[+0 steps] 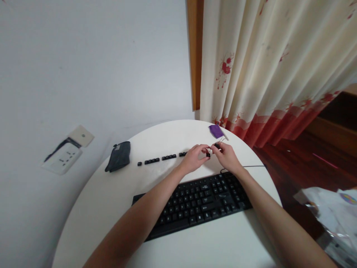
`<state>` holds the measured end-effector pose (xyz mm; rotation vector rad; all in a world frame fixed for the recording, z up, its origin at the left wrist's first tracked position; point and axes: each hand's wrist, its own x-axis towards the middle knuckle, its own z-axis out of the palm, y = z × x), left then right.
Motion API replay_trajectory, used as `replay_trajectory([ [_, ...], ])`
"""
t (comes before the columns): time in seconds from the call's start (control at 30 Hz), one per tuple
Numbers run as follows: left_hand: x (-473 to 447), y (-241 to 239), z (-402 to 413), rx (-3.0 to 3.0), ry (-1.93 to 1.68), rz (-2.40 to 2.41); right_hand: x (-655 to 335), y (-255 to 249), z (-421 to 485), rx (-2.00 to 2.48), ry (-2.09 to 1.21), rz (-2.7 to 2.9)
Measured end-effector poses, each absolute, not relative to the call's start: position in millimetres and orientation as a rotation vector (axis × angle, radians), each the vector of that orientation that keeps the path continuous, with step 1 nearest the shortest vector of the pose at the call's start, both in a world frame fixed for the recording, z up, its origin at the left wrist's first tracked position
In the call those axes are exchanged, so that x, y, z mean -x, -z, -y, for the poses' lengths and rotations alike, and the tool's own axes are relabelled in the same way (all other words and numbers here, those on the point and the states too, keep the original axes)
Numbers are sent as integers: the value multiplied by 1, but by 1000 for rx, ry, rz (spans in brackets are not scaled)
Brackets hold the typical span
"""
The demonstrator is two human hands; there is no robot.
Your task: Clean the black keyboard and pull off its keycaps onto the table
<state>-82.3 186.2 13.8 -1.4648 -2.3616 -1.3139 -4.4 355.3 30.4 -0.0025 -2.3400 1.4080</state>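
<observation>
My left hand [195, 158] is above the far part of the white table, thumb and fingers pinched on a small black keycap [208, 155]. Close by on its right, my right hand [227, 154] is closed on a keycap puller [216, 145] with a black middle and thin wire ends. The wire nearest my left hand reaches to the keycap; whether it still grips it I cannot tell. A black keyboard [192, 204] lies beneath my forearms, its top row of keys bare. Beyond it, removed keycaps [169, 157] lie in a line, running up to my left hand.
A dark zip pouch [118, 156] lies at the table's left edge. A purple cloth [216, 131] is at the far right. The round white table [111, 208] meets the wall, with a socket [63, 159] at left. A curtain [251, 74] hangs behind; a plastic bag [331, 214] is at right.
</observation>
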Motion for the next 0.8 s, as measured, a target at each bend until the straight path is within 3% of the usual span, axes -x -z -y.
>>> replay_trajectory([
  [0.23,80,-18,-185,1480,1253,2380,11,-20,-357,67,-1660,2360],
  [0.5,81,-21,-186,1638,906,2296,11,-16,-359,92,-1515,2379],
  [0.8,82,-21,-187,1304,991,2323,10,-21,-356,164,-1502,2355],
])
